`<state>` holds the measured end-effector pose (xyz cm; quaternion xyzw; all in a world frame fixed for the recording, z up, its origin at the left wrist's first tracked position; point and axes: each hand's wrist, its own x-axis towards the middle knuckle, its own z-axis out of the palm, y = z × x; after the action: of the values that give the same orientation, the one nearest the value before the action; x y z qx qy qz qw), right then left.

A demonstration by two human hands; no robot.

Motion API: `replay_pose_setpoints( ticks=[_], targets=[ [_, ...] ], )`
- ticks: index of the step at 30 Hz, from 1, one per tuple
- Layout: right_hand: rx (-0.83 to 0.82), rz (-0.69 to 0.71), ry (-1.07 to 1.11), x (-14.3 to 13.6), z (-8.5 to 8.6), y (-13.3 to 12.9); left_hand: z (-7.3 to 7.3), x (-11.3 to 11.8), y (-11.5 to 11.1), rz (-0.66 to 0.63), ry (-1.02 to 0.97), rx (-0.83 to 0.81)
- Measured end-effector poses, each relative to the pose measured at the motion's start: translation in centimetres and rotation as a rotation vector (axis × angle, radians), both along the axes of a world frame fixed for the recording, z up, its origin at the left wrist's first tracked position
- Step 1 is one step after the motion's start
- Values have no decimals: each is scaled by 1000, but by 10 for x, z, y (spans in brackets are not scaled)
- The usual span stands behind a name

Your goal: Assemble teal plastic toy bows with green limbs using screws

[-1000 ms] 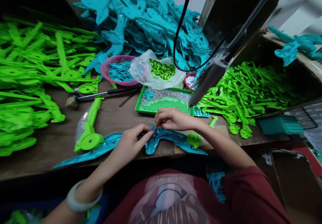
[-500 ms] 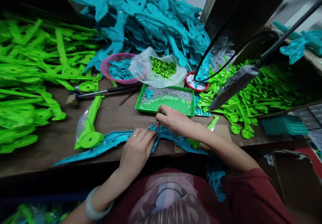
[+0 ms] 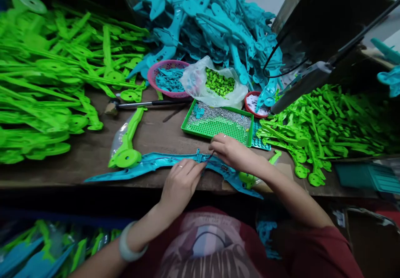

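A long curved blue plastic shell (image 3: 162, 160), shaped like a toy bow half, lies open side up along the table's front edge. A green arm (image 3: 125, 155) sits at its left part and another green piece (image 3: 246, 179) at its right. My left hand (image 3: 183, 182) is closed at the shell's middle, fingertips pressed together on its near edge. Above that middle, my right hand (image 3: 233, 152) pinches a thin dark strand (image 3: 211, 155), which slants down toward the left fingertips. Whether it is a wire or cord I cannot tell. A small blue part (image 3: 198, 156) stands up between the hands.
Behind the hands is a green tray (image 3: 200, 133) of small metal pieces. Further back are a pink basket (image 3: 153, 80), a plastic bag (image 3: 193, 82) and a red bowl (image 3: 246, 103). A hammer (image 3: 137, 104) lies left; a grey hanging tool (image 3: 300, 86) is right. Green and blue parts are heaped around.
The view has shifted, so the table's things appear further right. The dark strand, upright before, now slants between my hands. My right hand stays pinched over the shell's middle.
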<state>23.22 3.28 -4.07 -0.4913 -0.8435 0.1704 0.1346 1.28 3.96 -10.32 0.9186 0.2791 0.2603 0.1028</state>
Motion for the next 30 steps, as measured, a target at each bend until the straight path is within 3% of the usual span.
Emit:
replay_pose_setpoints(
  ticks=[3, 6, 9, 12, 17, 21, 26, 30],
  targets=[
    [117, -10, -206, -7, -1, -5, 0, -3, 2, -55, -44, 3],
    [157, -30, -324, -10, -5, -6, 5, -6, 1, -26, -92, 91],
    [126, -65, -270, -6, -13, -6, 10, -6, 0, 13, -170, 140],
    [97, -107, -155, 0, -21, -6, 10, -3, 0, -48, -195, 139],
    [83, -65, 29, 8, -25, -6, 5, -2, 3, -32, 0, 201],
    [153, -36, 11, 4, -23, -1, 4, -7, 2, -73, -1, 98],
    [159, 2, -34, 0, -24, 4, 2, -5, -3, -95, -251, 18],
    [156, -52, -18, 1, -28, 6, 2, -1, -2, -38, -123, 55]
  ],
)
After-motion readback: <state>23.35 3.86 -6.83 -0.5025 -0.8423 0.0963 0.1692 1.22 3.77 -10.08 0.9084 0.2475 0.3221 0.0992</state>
